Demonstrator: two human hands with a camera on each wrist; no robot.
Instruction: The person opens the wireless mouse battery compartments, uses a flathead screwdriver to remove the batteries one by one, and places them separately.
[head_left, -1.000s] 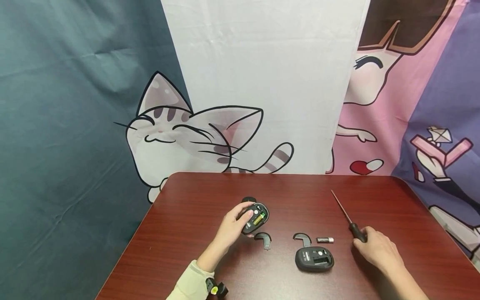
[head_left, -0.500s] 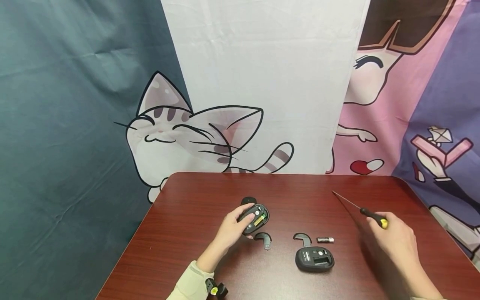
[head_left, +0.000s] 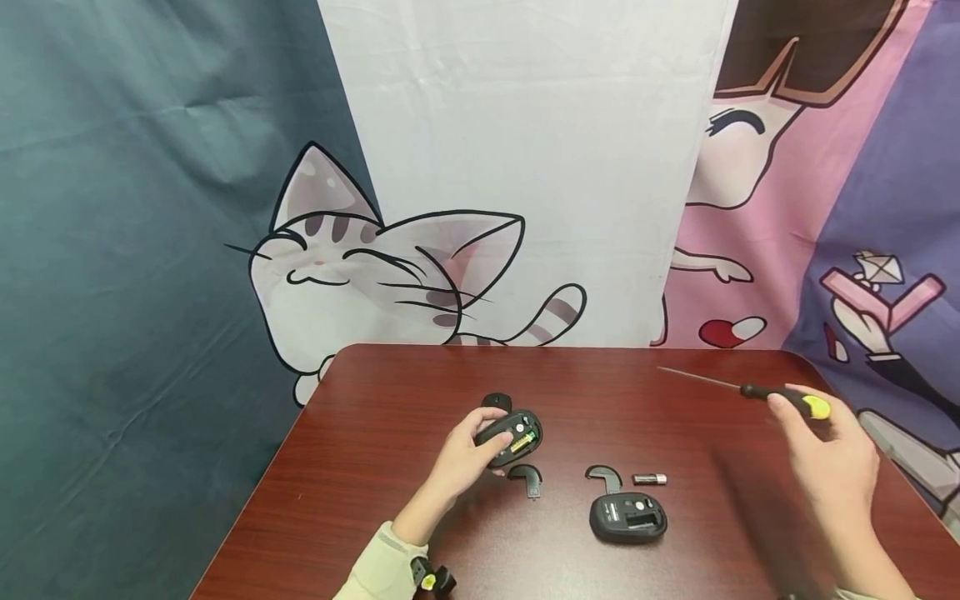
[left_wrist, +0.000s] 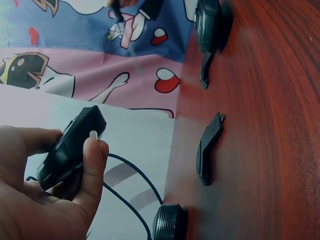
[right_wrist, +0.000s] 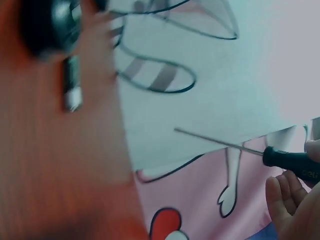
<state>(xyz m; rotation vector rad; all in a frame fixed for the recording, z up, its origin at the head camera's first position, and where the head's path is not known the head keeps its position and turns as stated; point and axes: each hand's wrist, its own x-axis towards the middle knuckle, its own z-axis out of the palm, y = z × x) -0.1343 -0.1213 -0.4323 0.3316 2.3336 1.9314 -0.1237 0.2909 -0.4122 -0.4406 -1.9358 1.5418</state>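
My left hand (head_left: 453,462) holds a black computer mouse (head_left: 528,427) above the table, its underside turned up. A green and yellow battery (head_left: 522,442) lies in its uncovered slot. In the left wrist view, thumb and fingers pinch that mouse (left_wrist: 70,147) by its sides. Over the right side of the table, my right hand (head_left: 836,467) grips a screwdriver (head_left: 772,393) by its black and yellow handle. The thin shaft points left and touches nothing, as the right wrist view of the screwdriver (right_wrist: 220,141) also shows.
A second mouse (head_left: 628,518) lies underside up on the table (head_left: 360,533), its battery slot uncovered. Near it are a loose battery (head_left: 649,479) and a curved cover (head_left: 611,480). Another cover (head_left: 532,481) lies below my left hand. Behind that hand stands a small black round object (head_left: 496,402).
The right hand has lifted the screwdriver from the table and moved right and up with it. My left hand has tilted the mouse slightly.
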